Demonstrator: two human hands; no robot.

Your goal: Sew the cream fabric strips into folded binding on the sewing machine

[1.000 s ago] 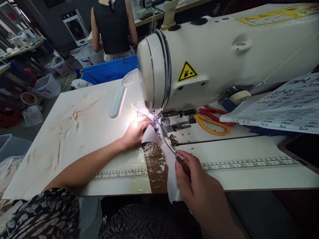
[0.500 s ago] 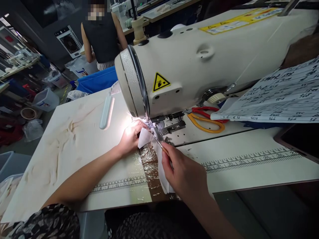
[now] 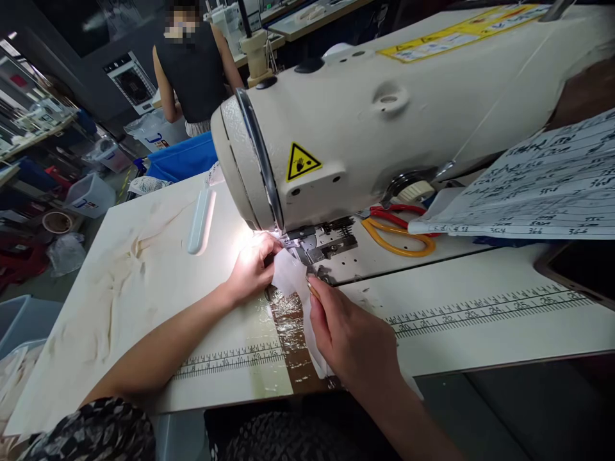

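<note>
Under the lit head of a sewing machine (image 3: 331, 141), a strip of white fabric (image 3: 289, 272) lies by the presser foot and runs down toward the table's front edge. My left hand (image 3: 252, 266) pinches the fabric's upper left side close to the needle area, its fingers bent. On the other side, my right hand (image 3: 353, 326) is closed around a slim awl (image 3: 313, 289) with a brownish handle. The awl's tip is at the fabric and hard to make out. The fabric's lower part passes beside and partly behind my right hand.
Scissors (image 3: 398, 238) with orange and red handles lie right of the needle plate. Written paper sheets (image 3: 523, 186) hang at the right, above a dark device (image 3: 581, 275). Printed rulers (image 3: 480, 310) mark the table edge. A person (image 3: 195, 77) stands behind, near a blue cloth bin (image 3: 185, 159).
My right hand has drawn the awl slightly down and away from the needle area, and the fabric's upper part is spread flatter between my hands. My left hand stays nearly in place.
</note>
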